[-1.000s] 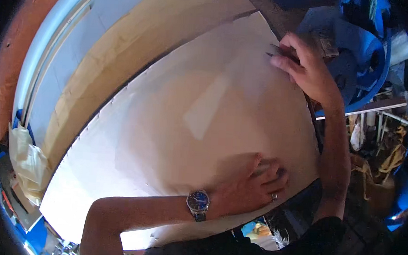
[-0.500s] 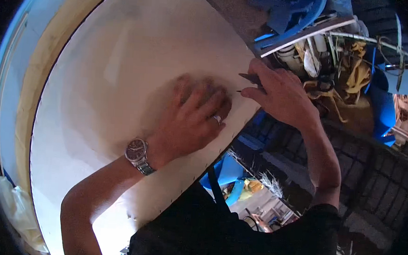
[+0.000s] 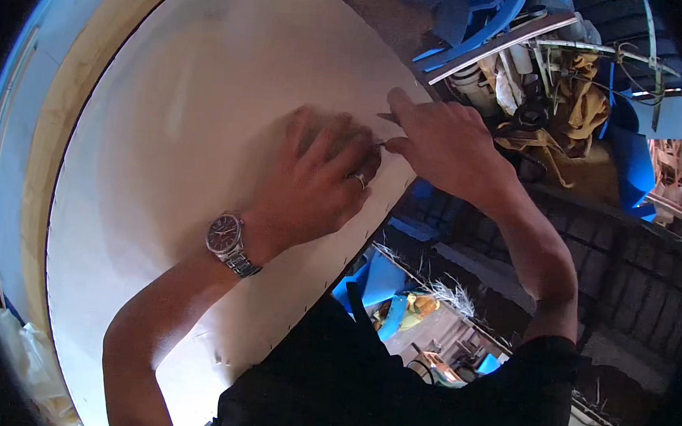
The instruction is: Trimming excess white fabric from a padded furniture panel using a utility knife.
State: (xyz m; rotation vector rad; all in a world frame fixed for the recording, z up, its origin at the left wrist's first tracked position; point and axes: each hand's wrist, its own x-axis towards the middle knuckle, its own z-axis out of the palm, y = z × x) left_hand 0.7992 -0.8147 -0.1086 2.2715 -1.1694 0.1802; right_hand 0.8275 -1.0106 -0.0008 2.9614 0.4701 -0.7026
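Note:
A large pale sheet or panel [image 3: 149, 162] fills the left and middle, with small dark marks along its edges. My left hand [image 3: 319, 180] rests on it palm down, its fingers bent and apart, holding nothing that I can see. It wears a ring, and a metal watch [image 3: 226, 235] is on the wrist. My right hand [image 3: 450, 145] is closed around a small dark tool with pointed tips [image 3: 387, 117], close to the left fingertips near the sheet's right edge. The palm hides most of the tool, so its kind cannot be told.
Upper right, a cluttered pile holds a blue tub [image 3: 501, 24], a pale-edged board [image 3: 503, 49] and yellow-brown cloth [image 3: 586, 107]. A dark ridged surface [image 3: 625, 285] lies below my right forearm. Wood edging [image 3: 47, 164] and crumpled plastic [image 3: 35, 358] border the left.
My right hand has moved left and slightly up with the tool, closer to the left fingers. My left hand has shifted slightly left and up in the picture. The whole view has shifted slightly.

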